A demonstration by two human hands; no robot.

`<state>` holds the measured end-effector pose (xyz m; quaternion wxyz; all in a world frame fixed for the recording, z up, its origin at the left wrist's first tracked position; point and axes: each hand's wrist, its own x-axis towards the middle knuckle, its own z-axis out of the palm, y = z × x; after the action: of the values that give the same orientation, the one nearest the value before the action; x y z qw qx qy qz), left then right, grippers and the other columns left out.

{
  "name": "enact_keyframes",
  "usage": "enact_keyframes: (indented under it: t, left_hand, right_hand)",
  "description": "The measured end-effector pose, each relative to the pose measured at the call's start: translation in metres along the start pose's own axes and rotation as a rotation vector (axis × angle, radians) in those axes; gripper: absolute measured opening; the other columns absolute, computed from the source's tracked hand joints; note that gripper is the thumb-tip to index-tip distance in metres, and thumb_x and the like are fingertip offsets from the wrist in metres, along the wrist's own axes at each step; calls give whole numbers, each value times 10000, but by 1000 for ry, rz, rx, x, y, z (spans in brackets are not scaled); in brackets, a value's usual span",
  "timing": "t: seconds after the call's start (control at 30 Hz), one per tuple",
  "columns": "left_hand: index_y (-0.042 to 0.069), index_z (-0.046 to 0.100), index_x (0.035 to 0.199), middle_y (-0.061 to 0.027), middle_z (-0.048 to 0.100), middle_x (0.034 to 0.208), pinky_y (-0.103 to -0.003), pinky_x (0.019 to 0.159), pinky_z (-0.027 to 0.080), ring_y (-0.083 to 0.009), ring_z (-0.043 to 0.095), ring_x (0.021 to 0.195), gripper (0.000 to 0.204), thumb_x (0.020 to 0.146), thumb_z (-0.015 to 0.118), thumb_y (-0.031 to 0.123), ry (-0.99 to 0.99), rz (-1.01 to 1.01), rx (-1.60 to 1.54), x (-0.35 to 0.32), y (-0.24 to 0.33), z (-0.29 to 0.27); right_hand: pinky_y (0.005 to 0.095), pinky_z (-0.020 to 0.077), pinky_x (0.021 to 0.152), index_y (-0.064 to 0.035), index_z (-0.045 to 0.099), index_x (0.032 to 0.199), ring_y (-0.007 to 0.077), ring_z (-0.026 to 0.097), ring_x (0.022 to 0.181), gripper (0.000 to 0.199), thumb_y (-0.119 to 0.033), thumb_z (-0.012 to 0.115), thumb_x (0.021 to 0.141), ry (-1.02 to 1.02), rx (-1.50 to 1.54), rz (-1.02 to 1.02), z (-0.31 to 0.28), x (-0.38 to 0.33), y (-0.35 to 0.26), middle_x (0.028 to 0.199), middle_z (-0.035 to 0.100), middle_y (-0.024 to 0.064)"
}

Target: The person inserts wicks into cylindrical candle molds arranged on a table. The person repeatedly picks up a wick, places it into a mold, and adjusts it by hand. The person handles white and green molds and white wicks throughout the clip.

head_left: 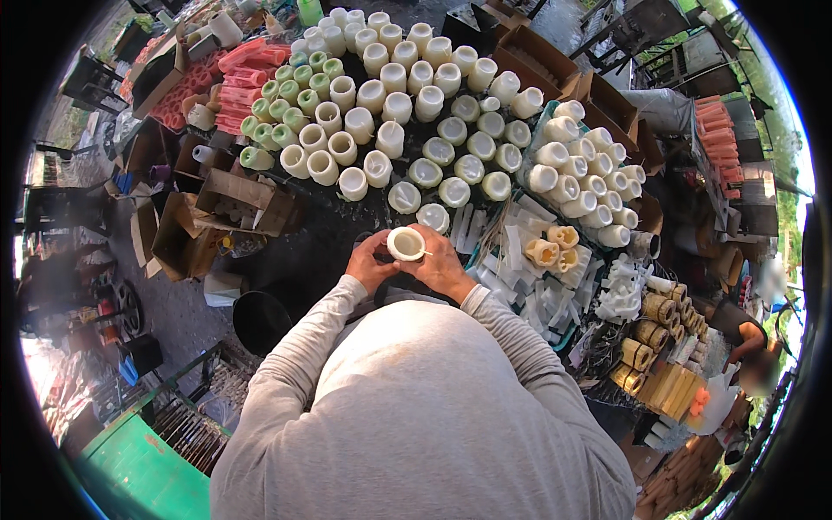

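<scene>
Close to my body I hold a white pillar candle (406, 234) with a hollowed top; a short pale wick shows at its right side. My left hand (371, 263) is closed round its left side. On the opposite side, the fingers of my right hand (445, 267) wrap it, hiding most of its wall. Just beyond my hands stand white candles with glossy, sunken tops (455, 191) on a dark table. Farther off are taller cream candles (397, 108), and a cluster of pale green ones (279, 111) sits to their left.
Right of my hands, a tray holds white wax strips (520, 286) and yellowish hollow pieces (543, 253). Stacked white candles (582, 178) lie behind it. Cardboard boxes (182, 238) and a black bucket (262, 322) are at left. Another person's arm (747, 341) shows at far right.
</scene>
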<state>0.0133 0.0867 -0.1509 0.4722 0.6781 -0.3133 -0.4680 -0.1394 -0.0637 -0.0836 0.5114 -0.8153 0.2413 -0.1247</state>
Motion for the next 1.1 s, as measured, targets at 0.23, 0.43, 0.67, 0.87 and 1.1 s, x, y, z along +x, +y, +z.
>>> enact_keyframes:
  t: [0.23,0.43,0.67,0.87,1.1]
  left_hand:
    - [62,580,1456,-162,657,1330,-420,958,583,-345,685,1167,841,717,961,188,238,222,388,-11,19,13]
    - [39,563,1458,-190,678,1300,-427,972,580,-369,701,1161,826,736,940,172,280,199,359,-23,36,-7]
    - [-9,666,1282,-181,730,1215,-411,943,605,-331,748,1093,726,701,1007,261,371,104,14,-12,44,-62]
    - [4,671,1239,-175,716,1180,-425,944,610,-359,735,1051,706,647,1003,202,458,163,211,-3,19,-145]
    - [6,653,1279,-189,714,1215,-445,947,609,-379,730,1082,755,632,1005,172,408,156,337,7,-4,-199]
  right_hand:
    - [470,541,1033,8,599,1363,407,676,1190,745,-243,947,754,-103,-6,10,-2,5,-4,1271,687,235]
    - [470,536,1055,13,556,1422,419,665,1217,812,-262,944,763,-176,10,-25,-3,24,-34,1309,672,245]
    - [384,605,877,18,551,1475,298,709,1048,782,-188,860,786,-451,193,141,-17,89,-81,1325,664,192]
    - [445,570,919,-70,490,1532,366,670,1021,838,-172,860,787,-66,-533,-7,-31,185,-28,1258,624,211]
    - [500,574,880,-143,347,1618,427,660,1026,966,-144,837,785,-277,-831,-91,-18,242,32,1277,494,236]
